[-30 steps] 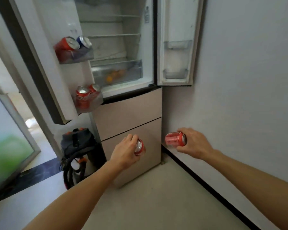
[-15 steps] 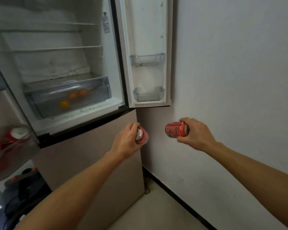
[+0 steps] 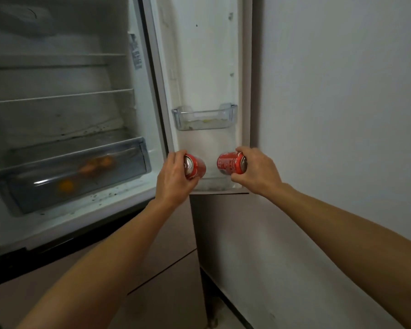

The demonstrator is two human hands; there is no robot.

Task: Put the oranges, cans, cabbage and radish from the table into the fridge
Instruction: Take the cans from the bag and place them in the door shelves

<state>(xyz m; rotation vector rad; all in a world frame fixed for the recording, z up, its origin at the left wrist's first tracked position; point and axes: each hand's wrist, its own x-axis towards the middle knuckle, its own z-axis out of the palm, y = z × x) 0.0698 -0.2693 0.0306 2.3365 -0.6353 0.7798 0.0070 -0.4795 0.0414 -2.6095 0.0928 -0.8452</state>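
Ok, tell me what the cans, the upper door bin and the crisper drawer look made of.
The left-hand can and right-hand can: likely aluminium, silvery tops, glossy red print. Upper door bin: clear hard plastic, see-through walls. Crisper drawer: smoky translucent plastic, oranges show blurred inside.

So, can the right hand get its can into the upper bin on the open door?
Probably yes: the door stands open, the upper bin is open-topped with no cans in it, and the right hand, holding its red can, is just below it with nothing between.
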